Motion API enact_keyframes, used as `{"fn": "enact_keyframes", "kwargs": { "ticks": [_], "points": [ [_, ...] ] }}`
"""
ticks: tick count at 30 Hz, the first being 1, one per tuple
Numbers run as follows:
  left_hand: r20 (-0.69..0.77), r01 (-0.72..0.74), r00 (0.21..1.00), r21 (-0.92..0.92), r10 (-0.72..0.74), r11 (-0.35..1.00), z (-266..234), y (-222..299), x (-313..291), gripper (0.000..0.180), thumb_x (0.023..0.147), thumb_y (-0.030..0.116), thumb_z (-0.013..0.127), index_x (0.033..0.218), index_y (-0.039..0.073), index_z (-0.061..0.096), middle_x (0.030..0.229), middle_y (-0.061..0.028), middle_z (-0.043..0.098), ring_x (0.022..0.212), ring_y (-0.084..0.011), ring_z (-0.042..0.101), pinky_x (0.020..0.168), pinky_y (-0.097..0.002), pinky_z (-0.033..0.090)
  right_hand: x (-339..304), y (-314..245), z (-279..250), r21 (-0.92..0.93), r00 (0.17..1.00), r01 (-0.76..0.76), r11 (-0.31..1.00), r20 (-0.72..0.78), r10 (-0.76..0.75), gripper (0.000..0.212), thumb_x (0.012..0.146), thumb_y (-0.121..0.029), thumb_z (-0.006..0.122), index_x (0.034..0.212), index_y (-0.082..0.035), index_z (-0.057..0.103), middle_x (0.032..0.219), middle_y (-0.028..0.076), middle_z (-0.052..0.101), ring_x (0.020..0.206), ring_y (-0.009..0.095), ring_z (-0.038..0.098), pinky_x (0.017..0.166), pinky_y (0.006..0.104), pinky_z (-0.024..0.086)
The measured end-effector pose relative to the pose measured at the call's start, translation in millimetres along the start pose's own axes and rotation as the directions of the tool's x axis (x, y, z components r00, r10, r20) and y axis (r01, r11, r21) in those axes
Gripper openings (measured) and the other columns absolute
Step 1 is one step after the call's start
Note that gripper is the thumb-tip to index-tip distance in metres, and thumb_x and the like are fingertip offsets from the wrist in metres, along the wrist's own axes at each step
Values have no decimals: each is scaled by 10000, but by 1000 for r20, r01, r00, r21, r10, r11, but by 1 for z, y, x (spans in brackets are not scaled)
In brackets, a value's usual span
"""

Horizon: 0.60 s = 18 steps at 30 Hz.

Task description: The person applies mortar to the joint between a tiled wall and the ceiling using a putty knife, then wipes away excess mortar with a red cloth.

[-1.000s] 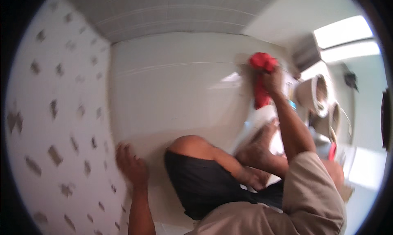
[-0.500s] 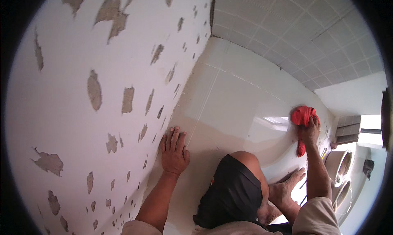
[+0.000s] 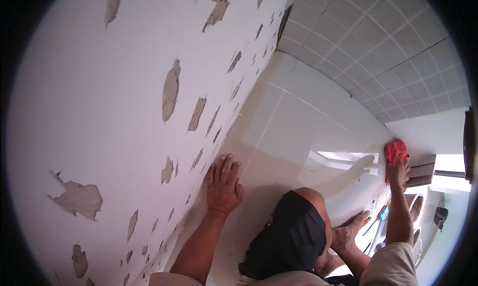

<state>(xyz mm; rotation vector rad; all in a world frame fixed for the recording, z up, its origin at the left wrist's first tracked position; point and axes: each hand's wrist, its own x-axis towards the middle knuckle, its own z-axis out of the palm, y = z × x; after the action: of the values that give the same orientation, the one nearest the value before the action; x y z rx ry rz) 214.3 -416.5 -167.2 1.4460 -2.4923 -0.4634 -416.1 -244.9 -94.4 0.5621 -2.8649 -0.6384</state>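
My left hand [image 3: 225, 185] lies flat on the pale tiled floor [image 3: 279, 136], close to the foot of the white wall, its fingers stretched and a little apart. Far off to the right, my right hand [image 3: 399, 172] is closed on a bunched red cloth [image 3: 396, 151]. The cloth rests at the right side of the floor, near the base of the wall there. Part of it is hidden behind my fingers. Between my arms show my bent knee in black shorts [image 3: 286, 231] and a bare foot [image 3: 351, 231].
The white wall [image 3: 134, 151] on the left has many chipped grey patches. Grey tiles [image 3: 368, 52] cover the far wall. Round whitish containers [image 3: 416, 206] stand at the right, beside a blue-handled tool [image 3: 382, 214]. Light reflects off the glossy floor.
My right hand has moved the red cloth to the right and slightly nearer. The left hand stays on the floor. The whole view has shifted a little.
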Motion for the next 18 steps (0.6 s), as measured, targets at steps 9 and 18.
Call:
{"fn": "enact_keyframes", "kwargs": {
  "ticks": [9, 18],
  "points": [
    [1, 2, 1000, -9, -2, 1000, -1, -3, -1, 535, 927, 218, 524, 1451, 111, 504, 1648, -114, 328, 1543, -292, 284, 1253, -547, 205, -123, -56, -5, 284, 933, 333, 899, 39, -358, 414, 870, -194, 743, 1276, -152, 674, 1280, 75, 571, 1278, 297, 508, 1009, 585, 402],
    [-22, 3, 1000, 29, -2, 1000, 0, 0, -2, 531, 912, 222, 520, 1433, 116, 526, 1641, -105, 349, 1536, -286, 305, 1251, -540, 220, -162, 2, 41, 481, 949, 281, 831, -10, -316, 298, 926, -143, 667, 1210, -53, 645, 1093, 183, 638, 1055, 377, 623, 928, 471, 487]
  ]
}}
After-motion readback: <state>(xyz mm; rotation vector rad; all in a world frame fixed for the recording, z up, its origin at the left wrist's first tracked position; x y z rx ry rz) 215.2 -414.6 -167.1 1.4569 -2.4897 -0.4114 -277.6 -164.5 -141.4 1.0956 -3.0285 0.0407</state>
